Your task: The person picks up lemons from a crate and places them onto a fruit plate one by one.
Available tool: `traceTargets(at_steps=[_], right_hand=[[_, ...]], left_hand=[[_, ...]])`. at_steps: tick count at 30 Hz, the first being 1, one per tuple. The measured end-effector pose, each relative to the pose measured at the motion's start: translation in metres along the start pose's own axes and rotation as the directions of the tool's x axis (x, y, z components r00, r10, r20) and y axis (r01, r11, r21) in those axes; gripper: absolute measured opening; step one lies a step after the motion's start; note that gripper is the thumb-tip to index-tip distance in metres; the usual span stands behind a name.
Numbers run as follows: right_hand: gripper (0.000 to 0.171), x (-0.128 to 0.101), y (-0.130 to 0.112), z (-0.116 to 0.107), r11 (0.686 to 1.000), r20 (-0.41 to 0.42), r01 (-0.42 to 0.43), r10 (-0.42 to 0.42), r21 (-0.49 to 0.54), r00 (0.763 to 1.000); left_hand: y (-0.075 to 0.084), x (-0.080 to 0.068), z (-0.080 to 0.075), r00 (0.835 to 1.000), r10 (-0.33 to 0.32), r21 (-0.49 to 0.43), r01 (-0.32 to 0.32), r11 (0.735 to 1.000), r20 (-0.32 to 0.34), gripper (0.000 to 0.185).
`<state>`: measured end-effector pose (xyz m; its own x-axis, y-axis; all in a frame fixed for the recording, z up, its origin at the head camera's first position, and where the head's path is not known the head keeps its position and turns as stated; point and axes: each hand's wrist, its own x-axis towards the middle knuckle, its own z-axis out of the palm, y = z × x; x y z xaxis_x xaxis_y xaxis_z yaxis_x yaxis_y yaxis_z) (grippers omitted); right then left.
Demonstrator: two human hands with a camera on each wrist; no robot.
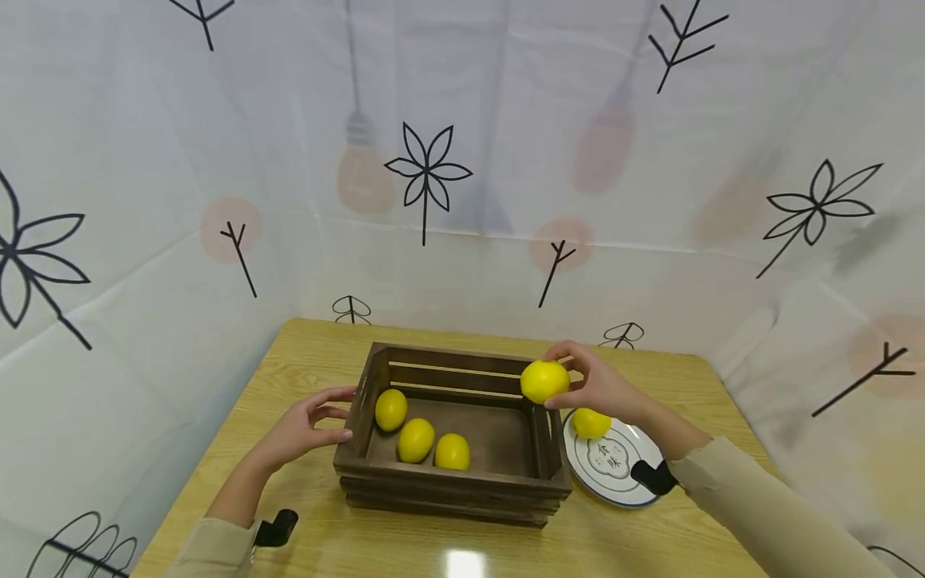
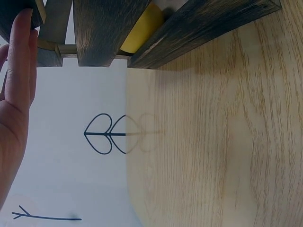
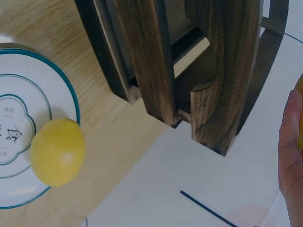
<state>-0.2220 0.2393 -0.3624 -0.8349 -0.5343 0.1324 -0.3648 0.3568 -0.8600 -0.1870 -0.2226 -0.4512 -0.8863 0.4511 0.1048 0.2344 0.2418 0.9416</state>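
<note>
Right hand (image 1: 600, 385) gripping lemon (image 1: 544, 380) over crate (image 1: 506, 490) holding three lemons (image 1: 415, 439); left hand (image 1: 307, 425) open-fingered against crate

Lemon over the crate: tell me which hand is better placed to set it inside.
Right. The right hand already holds the lemon in its grip above the right rim of the crate. The left hand only touches the crate's left end wall and holds no fruit.

Beige long sleeves (image 1: 759, 502), bare hands, a black wrist-mounted camera clip (image 1: 654, 476) on each.
</note>
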Motion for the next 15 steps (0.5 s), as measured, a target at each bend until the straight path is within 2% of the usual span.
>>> traceTargets(at_steps=[7,15], right_hand=[[0.053,-0.012,0.009,-0.003,0.999,-0.039,-0.012,0.013,0.032,0.999],[0.052,-0.022,0.019,-0.010,0.999,-0.096,-0.036,0.034,-0.021,0.995]], left_hand=[[0.000,-0.001,0.000,1.000,0.006,0.003,-0.006,1.000,-0.002,0.061],[0.000,0.000,0.002,1.000,0.004,-0.002,-0.004,1.000,0.000,0.061]])
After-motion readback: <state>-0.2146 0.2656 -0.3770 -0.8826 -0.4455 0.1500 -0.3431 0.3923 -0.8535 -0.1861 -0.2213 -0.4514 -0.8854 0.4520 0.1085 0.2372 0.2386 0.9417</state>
